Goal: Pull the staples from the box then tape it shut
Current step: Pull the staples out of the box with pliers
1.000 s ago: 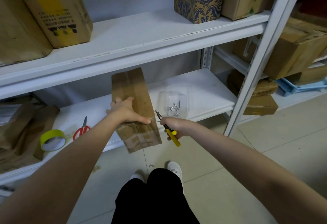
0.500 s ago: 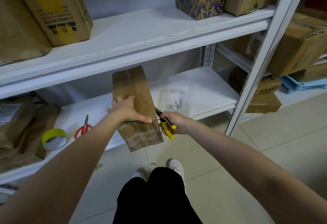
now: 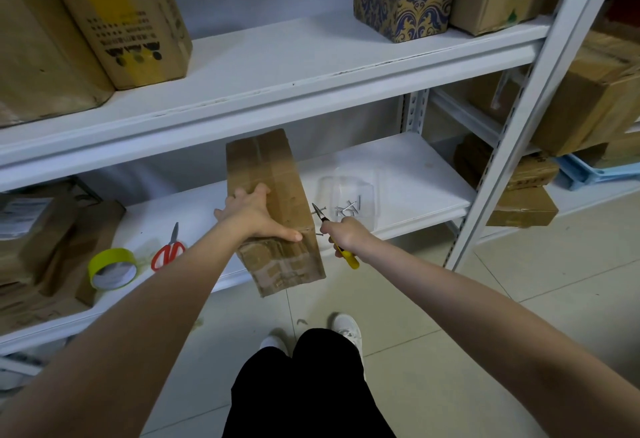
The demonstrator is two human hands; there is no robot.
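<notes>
A long brown cardboard box [image 3: 273,174] lies on the lower white shelf, its near end hanging over the shelf edge. My left hand [image 3: 252,217] presses flat on the box top, thumb stretched along the near edge. My right hand [image 3: 346,235] grips yellow-handled pliers [image 3: 334,236] just right of the box. The plier jaws hold a metal staple [image 3: 321,209] clear of the box side. Another staple pokes out of the box side beside my right hand. A clear plastic tray [image 3: 349,191] with several pulled staples sits right of the box.
A yellow tape roll [image 3: 110,268] and red-handled scissors [image 3: 169,247] lie on the lower shelf [image 3: 415,174] to the left, beside flattened cardboard. More boxes stand on the upper shelf and behind the grey upright post [image 3: 512,146]. My legs and white shoes are on the tiled floor below.
My right hand has drawn the pliers up and away from the box side with a staple in the jaws. My left hand stays pressed on the box.
</notes>
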